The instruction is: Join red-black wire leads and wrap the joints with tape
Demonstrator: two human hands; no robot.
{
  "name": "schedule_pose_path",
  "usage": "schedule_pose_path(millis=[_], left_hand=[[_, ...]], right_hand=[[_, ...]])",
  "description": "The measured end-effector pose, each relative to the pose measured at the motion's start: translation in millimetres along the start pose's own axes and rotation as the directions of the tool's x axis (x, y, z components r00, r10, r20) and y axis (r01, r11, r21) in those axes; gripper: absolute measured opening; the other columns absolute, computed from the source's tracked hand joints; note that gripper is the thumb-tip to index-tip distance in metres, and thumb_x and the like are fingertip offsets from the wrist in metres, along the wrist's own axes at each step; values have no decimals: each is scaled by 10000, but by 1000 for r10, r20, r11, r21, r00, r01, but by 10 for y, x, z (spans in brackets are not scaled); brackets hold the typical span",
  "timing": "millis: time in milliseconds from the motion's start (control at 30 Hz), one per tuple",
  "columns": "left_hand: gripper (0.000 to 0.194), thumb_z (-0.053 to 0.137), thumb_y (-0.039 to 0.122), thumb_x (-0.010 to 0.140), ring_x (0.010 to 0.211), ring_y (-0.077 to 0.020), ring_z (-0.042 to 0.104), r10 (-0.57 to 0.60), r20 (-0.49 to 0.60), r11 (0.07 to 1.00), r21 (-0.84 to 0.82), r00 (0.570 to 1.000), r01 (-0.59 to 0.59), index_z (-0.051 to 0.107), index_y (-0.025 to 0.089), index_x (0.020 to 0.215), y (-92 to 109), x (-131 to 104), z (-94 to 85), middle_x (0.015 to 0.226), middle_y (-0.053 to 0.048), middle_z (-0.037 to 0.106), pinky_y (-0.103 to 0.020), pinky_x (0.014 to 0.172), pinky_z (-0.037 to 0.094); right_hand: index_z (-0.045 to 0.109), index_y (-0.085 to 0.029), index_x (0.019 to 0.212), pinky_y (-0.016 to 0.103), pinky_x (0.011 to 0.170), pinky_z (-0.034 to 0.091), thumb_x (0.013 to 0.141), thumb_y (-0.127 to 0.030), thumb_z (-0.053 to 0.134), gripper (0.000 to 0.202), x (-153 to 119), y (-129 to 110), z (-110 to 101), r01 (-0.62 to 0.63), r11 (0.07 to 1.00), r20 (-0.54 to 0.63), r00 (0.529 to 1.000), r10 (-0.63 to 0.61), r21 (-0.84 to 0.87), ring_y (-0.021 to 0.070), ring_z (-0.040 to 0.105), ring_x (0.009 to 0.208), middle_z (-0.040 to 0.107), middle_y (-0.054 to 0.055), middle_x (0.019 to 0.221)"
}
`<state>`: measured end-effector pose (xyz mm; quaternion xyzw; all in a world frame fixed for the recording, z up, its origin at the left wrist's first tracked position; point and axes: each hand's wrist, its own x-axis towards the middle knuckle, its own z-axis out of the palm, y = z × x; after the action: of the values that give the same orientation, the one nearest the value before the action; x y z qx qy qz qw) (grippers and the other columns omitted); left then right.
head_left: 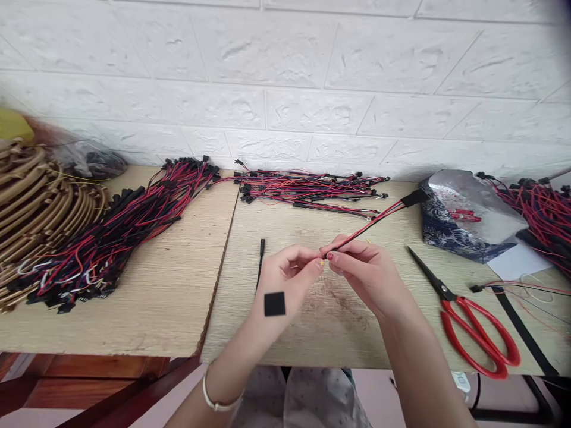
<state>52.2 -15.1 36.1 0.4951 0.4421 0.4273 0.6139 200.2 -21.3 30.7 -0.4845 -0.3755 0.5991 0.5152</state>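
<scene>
Over the middle of the table, my left hand (294, 270) and my right hand (363, 267) meet fingertip to fingertip. Both pinch the lower end of a red and black wire cable (372, 224). From my right fingers the cable slants up to the right and ends in a wide black sleeve (414, 198). What lies exactly between the fingertips is mostly hidden. A small black square (274, 304) sticks to the back of my left hand. Just left of that hand a thin black cable with a plug (261, 255) lies on the table.
Red-handled scissors (473, 330) lie at right, blades pointing away. Behind them stands a patterned bag (464, 220) beside another wire heap (542, 211). Loose cables (307, 187) lie along the wall. At left are a large wire bundle (129, 232) and stacked bamboo hoops (35, 208).
</scene>
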Motion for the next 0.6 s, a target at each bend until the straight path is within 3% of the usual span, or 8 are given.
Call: schedule_pose_path(millis=[67, 133, 300, 600], left_hand=[[124, 608, 252, 760, 531, -86, 479, -126, 168, 981, -126, 978, 148, 655, 149, 709, -4, 46, -53, 619, -2, 595, -217, 491, 351], [129, 631, 264, 740, 503, -74, 447, -166, 226, 966, -157, 960, 204, 649, 147, 688, -12, 75, -83, 592, 8, 571, -211, 475, 332], [75, 637, 229, 714, 506, -80, 445, -52, 2, 997, -50, 999, 52, 642, 155, 697, -1, 48, -31, 591, 13, 573, -215, 470, 351], [87, 585, 178, 772, 612, -101, 531, 94, -182, 986, 156, 979, -66, 622, 156, 696, 20, -87, 81, 665, 0, 609, -202, 516, 404]], right_hand=[[756, -233, 711, 302, 647, 448, 667, -245, 740, 49, -8, -5, -14, -2, 1000, 56, 998, 2, -1, 141, 572, 658, 690, 11, 736], [756, -233, 741, 316, 688, 464, 686, -242, 728, 63, -14, -7, -28, -1, 1000, 92, 996, 1, -5, 152, 590, 691, 691, 13, 756], [719, -232, 733, 281, 677, 458, 678, -255, 753, 68, -35, 32, -11, 44, 999, -6, 999, -44, -28, 139, 575, 717, 682, 7, 784], [619, -202, 596, 270, 584, 399, 699, -232, 689, 128, -129, -46, 200, 154, 945, -183, 960, -213, -290, 132, 512, 633, 572, -8, 656]])
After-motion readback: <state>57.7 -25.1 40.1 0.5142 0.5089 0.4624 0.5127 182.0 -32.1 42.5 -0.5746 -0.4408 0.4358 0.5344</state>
